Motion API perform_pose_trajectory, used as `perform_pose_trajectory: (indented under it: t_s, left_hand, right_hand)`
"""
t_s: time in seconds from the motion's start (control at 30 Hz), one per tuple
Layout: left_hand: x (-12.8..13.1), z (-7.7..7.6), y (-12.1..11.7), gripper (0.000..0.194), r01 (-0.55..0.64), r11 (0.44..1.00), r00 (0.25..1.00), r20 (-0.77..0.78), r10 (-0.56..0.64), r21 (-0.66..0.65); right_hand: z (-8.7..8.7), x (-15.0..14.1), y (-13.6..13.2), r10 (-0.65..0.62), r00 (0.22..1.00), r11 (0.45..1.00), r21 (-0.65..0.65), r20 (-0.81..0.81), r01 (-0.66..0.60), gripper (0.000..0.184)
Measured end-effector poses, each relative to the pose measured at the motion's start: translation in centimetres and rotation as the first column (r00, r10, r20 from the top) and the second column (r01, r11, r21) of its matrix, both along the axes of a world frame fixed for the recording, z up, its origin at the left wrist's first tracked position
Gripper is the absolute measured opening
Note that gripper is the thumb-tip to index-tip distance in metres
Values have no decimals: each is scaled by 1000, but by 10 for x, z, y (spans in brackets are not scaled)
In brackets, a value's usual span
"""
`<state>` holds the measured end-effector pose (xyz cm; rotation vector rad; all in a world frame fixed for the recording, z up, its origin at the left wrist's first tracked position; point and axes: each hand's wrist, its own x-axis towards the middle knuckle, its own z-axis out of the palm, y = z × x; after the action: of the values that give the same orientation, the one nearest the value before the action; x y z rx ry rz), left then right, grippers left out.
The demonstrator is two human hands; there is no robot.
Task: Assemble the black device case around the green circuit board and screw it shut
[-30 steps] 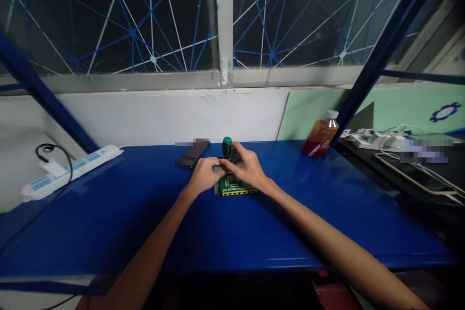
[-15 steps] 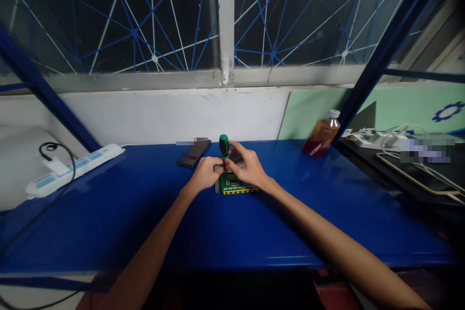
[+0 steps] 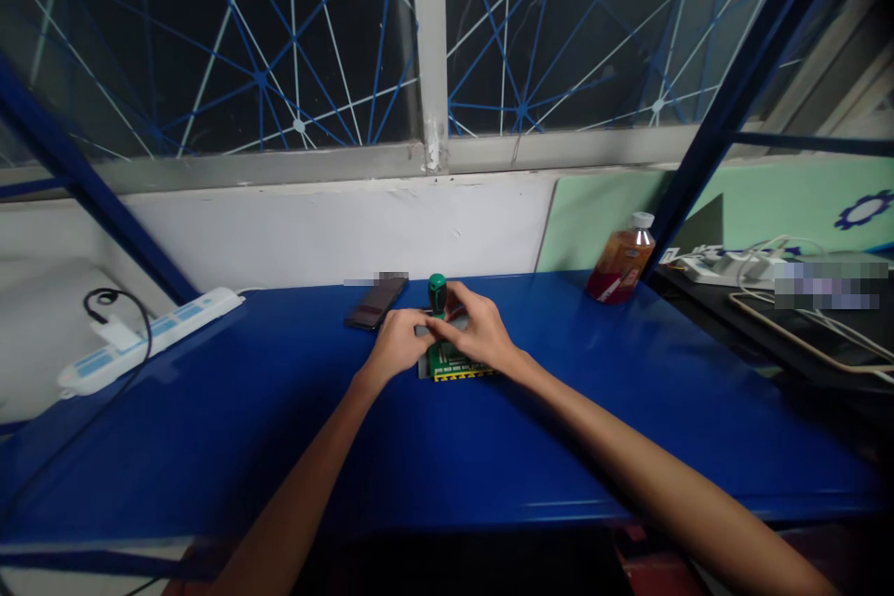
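Note:
A screwdriver [image 3: 437,292] with a green and black handle stands nearly upright over a green circuit board [image 3: 453,361] with a yellow-marked front edge. My right hand [image 3: 480,326] curls around the handle's lower part from the right, its index finger behind and its thumb in front. From the left, my left hand [image 3: 401,340] is closed at the foot of the handle, its fingertips meeting my right thumb. What those left fingers pinch is hidden, as are the screwdriver's shaft and tip. A grey edge shows beneath the board's left side.
A dark phone [image 3: 377,302] lies behind my left hand on the blue table [image 3: 447,456]. At the left is a white power strip [image 3: 154,340] with a black cable. A drink bottle [image 3: 620,261] stands at the back right, near a black surface [image 3: 803,326] with tangled cables.
The screwdriver handle leaned slightly left half a second ago and is now more upright. Both hands keep about the same hold, and the camera view has shifted a little.

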<state>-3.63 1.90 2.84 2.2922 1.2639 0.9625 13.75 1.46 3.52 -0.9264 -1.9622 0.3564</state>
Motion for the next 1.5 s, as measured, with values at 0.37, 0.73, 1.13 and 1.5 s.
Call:
perform_pose_trajectory:
  t_s: [0.37, 0.73, 1.13, 1.5]
  left_hand:
    - [1, -5, 4, 26, 48, 999, 999, 12, -48, 22]
    - [2, 0, -1, 28, 25, 1000, 998, -53, -25, -7]
    - [0, -2, 2, 26, 33, 999, 996, -78, -36, -37]
    - [-8, 13, 2, 22, -6, 1000, 1000, 16, 6, 1]
  right_hand:
    - [3, 1, 0, 43, 998, 999, 5, 40, -43, 23]
    - [3, -2, -2, -1, 998, 1000, -24, -57, -1, 19]
    - [4, -3, -1, -24, 997, 999, -29, -79, 22, 28]
    - [17, 15, 13, -119, 965, 992, -55, -236, 109, 21]
